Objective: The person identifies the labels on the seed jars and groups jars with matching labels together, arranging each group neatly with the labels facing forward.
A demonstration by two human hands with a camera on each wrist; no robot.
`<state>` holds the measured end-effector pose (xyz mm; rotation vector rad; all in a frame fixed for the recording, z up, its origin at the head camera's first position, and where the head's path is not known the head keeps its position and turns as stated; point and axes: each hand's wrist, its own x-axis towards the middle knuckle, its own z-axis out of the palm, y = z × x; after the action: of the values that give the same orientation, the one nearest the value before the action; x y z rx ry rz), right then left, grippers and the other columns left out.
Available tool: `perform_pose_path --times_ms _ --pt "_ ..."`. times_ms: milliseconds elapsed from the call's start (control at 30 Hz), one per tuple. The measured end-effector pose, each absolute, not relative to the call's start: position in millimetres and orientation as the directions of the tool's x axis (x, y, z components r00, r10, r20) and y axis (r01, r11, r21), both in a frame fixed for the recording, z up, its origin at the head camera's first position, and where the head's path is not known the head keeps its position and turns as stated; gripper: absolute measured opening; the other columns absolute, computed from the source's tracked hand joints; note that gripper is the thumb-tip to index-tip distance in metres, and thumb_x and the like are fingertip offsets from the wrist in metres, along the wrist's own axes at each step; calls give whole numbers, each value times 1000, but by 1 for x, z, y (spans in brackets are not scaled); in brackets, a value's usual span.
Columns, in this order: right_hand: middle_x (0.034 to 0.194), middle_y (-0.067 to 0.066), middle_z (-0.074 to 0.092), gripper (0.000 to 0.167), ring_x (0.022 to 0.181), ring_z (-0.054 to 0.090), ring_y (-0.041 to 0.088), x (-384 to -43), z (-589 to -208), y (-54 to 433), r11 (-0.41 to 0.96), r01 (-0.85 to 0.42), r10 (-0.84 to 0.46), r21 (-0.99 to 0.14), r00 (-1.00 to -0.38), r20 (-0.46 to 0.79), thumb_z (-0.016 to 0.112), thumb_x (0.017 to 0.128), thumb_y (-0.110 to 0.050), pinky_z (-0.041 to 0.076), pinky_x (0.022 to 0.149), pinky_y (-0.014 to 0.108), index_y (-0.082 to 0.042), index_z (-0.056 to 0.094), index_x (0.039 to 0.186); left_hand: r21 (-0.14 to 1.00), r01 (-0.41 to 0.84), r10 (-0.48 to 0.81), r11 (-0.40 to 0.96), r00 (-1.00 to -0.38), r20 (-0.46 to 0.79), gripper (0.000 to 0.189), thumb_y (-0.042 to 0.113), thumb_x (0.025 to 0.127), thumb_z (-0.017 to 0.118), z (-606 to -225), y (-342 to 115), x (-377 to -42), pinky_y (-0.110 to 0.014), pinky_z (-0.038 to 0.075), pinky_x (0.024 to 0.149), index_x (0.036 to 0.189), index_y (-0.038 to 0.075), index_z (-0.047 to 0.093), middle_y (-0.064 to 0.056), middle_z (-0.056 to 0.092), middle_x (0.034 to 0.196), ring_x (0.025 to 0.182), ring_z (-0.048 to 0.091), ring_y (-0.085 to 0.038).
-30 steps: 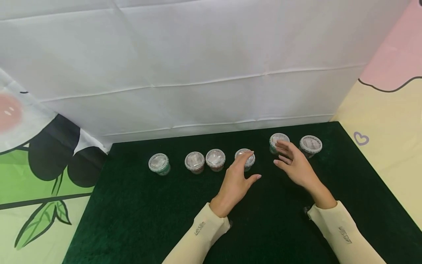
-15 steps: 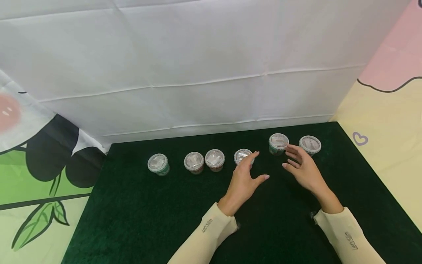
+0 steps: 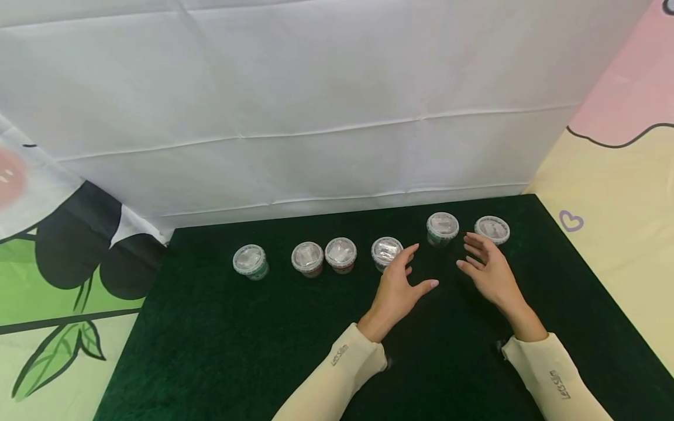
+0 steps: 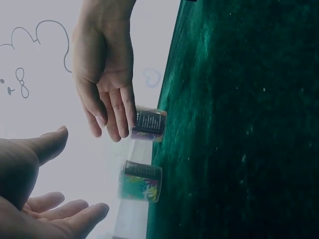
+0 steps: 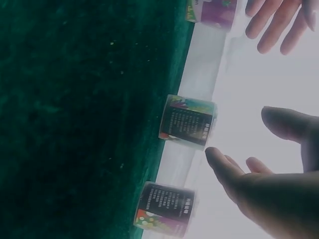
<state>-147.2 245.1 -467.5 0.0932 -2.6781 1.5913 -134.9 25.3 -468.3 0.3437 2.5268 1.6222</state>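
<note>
While neither hand gripped anything, both were held open above the green cloth (image 3: 237,351): the left hand (image 3: 396,290) with its thumb spread well away from its fingers, the right hand (image 3: 489,273) with its fingers slightly bent. Counted from the person's left, the fourth tub (image 3: 385,251) stood at about 12 o'clock from the left hand, whose fingertips overlapped its edge in the head view; the right wrist view showed a gap there, so the overlap probably came from the viewing angle. From the right hand, the sixth tub (image 3: 492,227) lay at 12 o'clock, partly hidden by the fingers, and the fifth tub (image 3: 442,227) at 10 o'clock; no touch was evident on either. Toward 10 o'clock from the left hand came the third tub (image 3: 340,255) and the second tub (image 3: 308,258), so close together that contact could not be judged, with the first tub (image 3: 250,261) well apart beyond them, nearer 9 o'clock. All six stood upright, which likely kept them steady and their tops reachable. Their row along the far side, by the white backdrop (image 3: 337,88), seemed to leave the near part for the sleeved forearms (image 3: 342,374).
</note>
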Motion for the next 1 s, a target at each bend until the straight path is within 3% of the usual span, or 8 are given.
perform_pose_path --times_ms 367,1000 --pt "160 36 36 68 147 41 51 -152 -479 248 461 -37 -2 -887 -999 41 63 101 6 39 115 60 10 28 159 963 36 276 269 -960 -41 81 18 94 83 -479 36 -145 -36 46 117 162 12 39 -11 42 166 150 46 -26" --pt "162 37 33 69 148 39 53 -161 -487 246 471 -1 43 -882 -999 24 62 104 -1 39 117 63 9 23 161 964 -30 241 263 -966 -96 74 31 104 70 -500 57 -167 -41 44 119 165 12 32 -9 36 170 153 41 -28"
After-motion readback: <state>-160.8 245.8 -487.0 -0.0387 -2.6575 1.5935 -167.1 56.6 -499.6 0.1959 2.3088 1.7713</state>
